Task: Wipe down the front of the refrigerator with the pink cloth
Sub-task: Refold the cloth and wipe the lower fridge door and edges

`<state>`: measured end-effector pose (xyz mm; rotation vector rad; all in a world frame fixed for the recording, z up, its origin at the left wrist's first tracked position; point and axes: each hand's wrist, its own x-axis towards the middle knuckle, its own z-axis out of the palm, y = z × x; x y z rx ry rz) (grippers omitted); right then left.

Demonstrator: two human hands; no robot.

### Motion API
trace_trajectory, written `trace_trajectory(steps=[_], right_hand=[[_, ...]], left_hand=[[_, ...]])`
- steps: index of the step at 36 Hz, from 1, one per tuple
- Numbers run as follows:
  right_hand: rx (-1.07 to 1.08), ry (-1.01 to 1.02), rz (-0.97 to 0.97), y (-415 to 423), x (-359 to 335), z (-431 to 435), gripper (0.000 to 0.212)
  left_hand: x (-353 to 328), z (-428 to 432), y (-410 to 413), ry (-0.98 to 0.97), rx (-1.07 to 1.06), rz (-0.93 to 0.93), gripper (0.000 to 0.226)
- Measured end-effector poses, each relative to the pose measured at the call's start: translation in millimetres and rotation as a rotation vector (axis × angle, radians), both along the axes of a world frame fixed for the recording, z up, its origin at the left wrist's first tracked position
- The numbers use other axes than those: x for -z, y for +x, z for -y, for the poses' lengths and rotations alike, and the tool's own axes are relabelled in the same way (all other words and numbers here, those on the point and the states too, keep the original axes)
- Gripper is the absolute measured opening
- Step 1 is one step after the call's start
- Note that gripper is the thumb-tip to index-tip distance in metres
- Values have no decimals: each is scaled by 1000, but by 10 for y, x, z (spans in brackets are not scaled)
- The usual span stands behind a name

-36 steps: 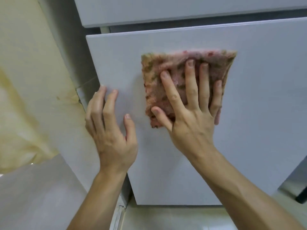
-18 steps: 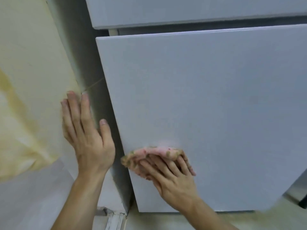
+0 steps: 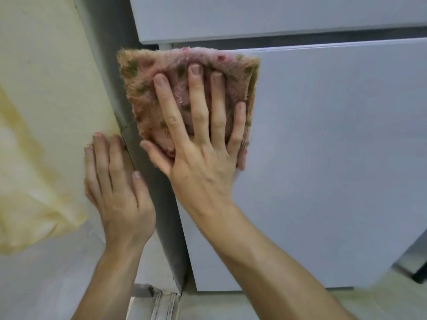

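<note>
Now the right hand (image 3: 201,158) lies flat on the pink cloth (image 3: 147,88), with its fingers straight and spread wide. It presses the cloth against the top left corner of the lower door (image 3: 335,158) of the refrigerator. Spread fingers push on more of the cloth at once, so I think that is why the hand is so open. The cloth sticks out past the door's left edge, over the grey side (image 3: 161,204) of the fridge.

The left hand (image 3: 115,188) is open too and holds nothing. Its fingers rest flat on the pale wall (image 3: 46,65) and its thumb rests on the grey side. I think it is there to steady the person.

The door's corner is hidden under the cloth. The upper door (image 3: 254,17) is cut off at the top, and the lower door runs out of the picture on the right. A yellow patch (image 3: 34,158) on the wall is blurry, and I cannot tell what it is. I cannot tell how clean the door is.
</note>
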<state>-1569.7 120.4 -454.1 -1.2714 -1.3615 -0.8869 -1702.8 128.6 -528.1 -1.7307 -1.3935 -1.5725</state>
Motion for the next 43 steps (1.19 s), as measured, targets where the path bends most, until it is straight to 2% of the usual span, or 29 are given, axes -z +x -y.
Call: trace_trajectory(steps=[5,8,11,15,20,23,26,30,32,35,40,43], right_hand=[[-74,13,103,124,275,25,51],[-127,-88,223,286,922,104,62],[-74,-206,473,612,1708,190,78],[-50,-334,645,955,2112,269,78],[-142,-322,570,985,1899,309,82],[-158,-176,318,939,1403,234,77],[-134,-49,74,812,613,171,66],[-101,21,-52,783,-14,143,59],[-94,22,-5,800,66,149,57],[-121,-39,157,926,576,177,57],[-110,-262,467,1581,1917,348,83],[-88,-354,599,1903,2215,439,81]], left_hand=[[27,-23,-44,9,6,-13,75],[34,-30,-29,-1,15,17,68],[38,-28,-3,-19,14,17,66],[63,-33,-53,-13,13,-29,65],[100,-59,-95,-44,-2,-39,68],[104,-65,-118,-52,-3,-48,68],[91,-52,-116,-61,-11,-51,67],[78,-33,-42,-49,-31,-31,68],[74,-30,-9,-39,-39,-14,68],[59,-22,38,-35,-39,31,69],[55,3,159,-33,-75,78,71],[96,48,298,-10,-53,40,66]])
